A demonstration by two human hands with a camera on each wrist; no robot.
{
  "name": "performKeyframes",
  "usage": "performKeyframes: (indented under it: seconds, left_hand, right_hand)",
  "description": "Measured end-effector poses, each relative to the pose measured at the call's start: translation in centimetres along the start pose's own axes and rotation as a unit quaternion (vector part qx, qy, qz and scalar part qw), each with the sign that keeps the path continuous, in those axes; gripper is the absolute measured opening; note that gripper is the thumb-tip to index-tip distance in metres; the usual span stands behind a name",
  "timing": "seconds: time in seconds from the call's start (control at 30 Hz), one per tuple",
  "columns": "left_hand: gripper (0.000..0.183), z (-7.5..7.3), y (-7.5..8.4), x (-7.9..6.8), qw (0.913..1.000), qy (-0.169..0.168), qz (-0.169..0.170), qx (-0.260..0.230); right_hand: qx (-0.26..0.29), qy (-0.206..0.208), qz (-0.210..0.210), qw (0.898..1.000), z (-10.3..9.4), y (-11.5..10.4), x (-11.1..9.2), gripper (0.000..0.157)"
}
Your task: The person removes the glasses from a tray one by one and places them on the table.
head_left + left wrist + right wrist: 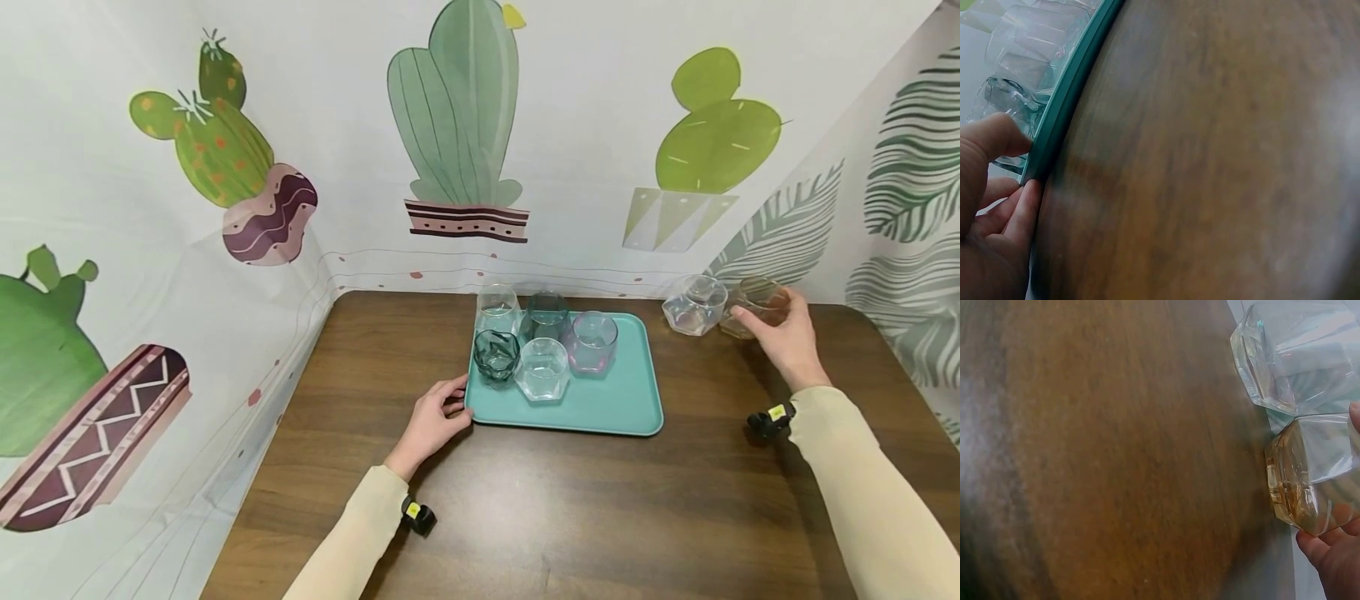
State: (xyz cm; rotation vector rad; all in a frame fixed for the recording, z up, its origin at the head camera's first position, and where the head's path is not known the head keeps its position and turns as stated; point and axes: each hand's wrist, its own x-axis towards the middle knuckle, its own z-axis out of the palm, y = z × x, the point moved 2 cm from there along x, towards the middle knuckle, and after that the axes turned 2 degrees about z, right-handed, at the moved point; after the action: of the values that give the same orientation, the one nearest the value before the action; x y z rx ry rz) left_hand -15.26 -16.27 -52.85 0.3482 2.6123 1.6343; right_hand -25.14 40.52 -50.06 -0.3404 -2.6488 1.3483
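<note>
In the head view my left hand (pixel 432 419) holds the left front corner of a turquoise tray (pixel 615 408). Its thumb and fingers pinch the tray's rim (pixel 1063 94) in the left wrist view. Several drinking glasses crowd the left and back of the tray: a dark green ribbed one (pixel 497 357), a clear one (pixel 542 371), a pinkish one (pixel 592 342), a dark grey one (pixel 547 315) and a tall clear one (pixel 498 308). Right of the tray, my right hand (pixel 791 337) grips an amber glass (pixel 1316 475) from its side, close beside a clear faceted glass (pixel 1304 356).
A brown wooden table (pixel 525 508) carries everything. Behind it hangs a white cloth (pixel 577 167) printed with cacti and leaves, close to the table's back edge. The tray's right part (pixel 633 367) shows bare surface.
</note>
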Motion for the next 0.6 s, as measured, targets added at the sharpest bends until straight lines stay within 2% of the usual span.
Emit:
performKeyframes:
  seconds: [0.33,0.6]
  left_hand:
    - [0.060,0.1,0.0,0.0,1.0000,0.004,0.003,-0.002]
    - [0.060,0.1,0.1,-0.1,1.0000,0.008,0.002,0.001]
  right_hand:
    - [0.008,-0.009,-0.013,1.000,-0.2,0.1,-0.1,0.095]
    - [0.043,-0.005,0.018,0.999,-0.7,0.1,-1.0,0.094]
